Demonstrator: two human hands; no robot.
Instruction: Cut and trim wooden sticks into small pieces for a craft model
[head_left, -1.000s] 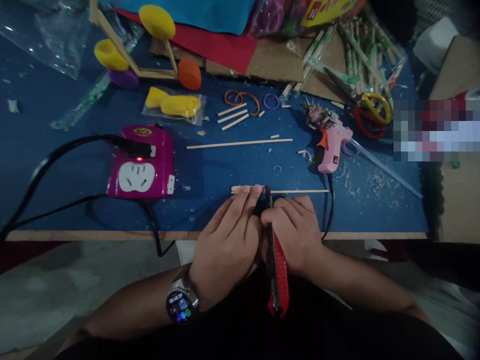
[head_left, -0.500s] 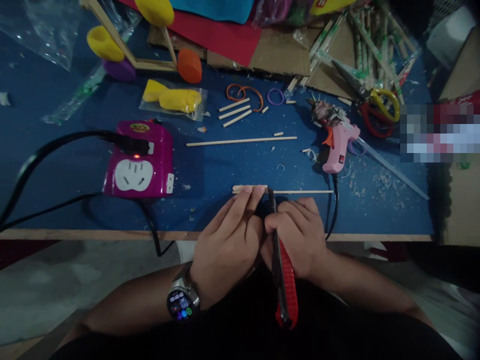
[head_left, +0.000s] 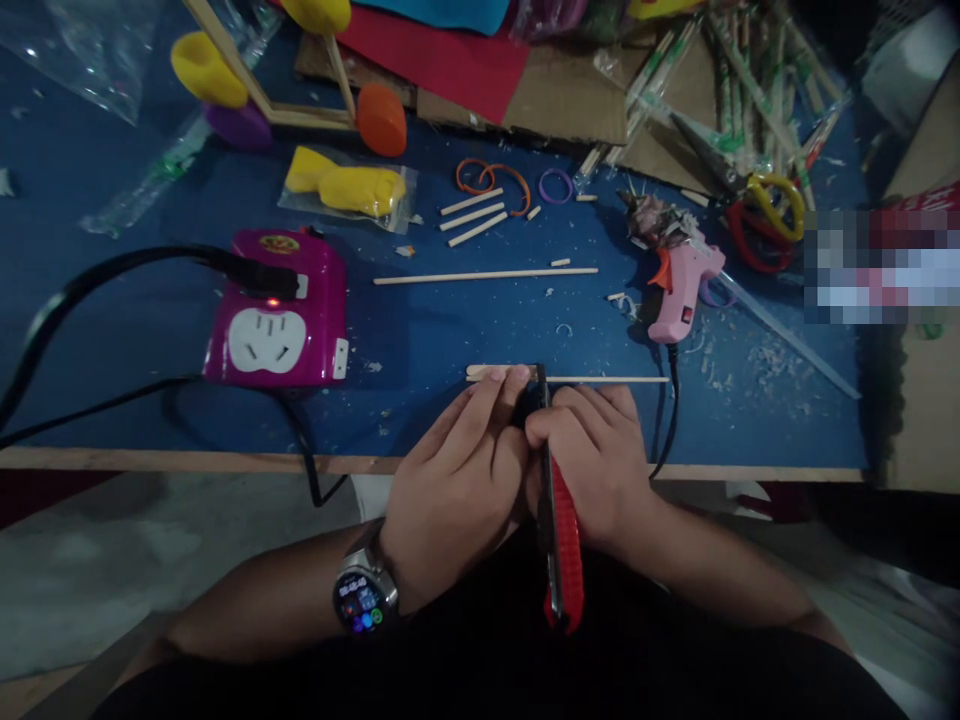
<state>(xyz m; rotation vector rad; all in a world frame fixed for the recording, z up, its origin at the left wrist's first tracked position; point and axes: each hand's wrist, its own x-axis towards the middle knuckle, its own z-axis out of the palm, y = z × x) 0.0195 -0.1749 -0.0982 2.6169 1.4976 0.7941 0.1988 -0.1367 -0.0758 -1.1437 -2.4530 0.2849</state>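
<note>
My right hand (head_left: 596, 465) is closed round a red and black utility knife (head_left: 566, 550), whose handle points back toward my body. The blade end stands across a long wooden stick (head_left: 607, 379), at the right end of a shorter wooden piece (head_left: 484, 371). With its fingertips my left hand (head_left: 457, 475) presses both sticks side by side against the blue table (head_left: 450, 330). The blade's edge is too dark to make out. Another wooden stick (head_left: 487, 276) lies farther back, near several short cut pieces (head_left: 472, 215).
A pink glue gun (head_left: 679, 295) lies at the right with its cord over the table edge. Scissors (head_left: 776, 210) rest behind it. At the left stands a magenta power socket (head_left: 277, 315) with black cables. A bagged yellow item (head_left: 349, 185) and cardboard (head_left: 555, 95) lie farther back.
The knife has tilted a little, its handle end shifting left and up, and my right hand has moved slightly left. My left hand keeps its hold on the sticks.
</note>
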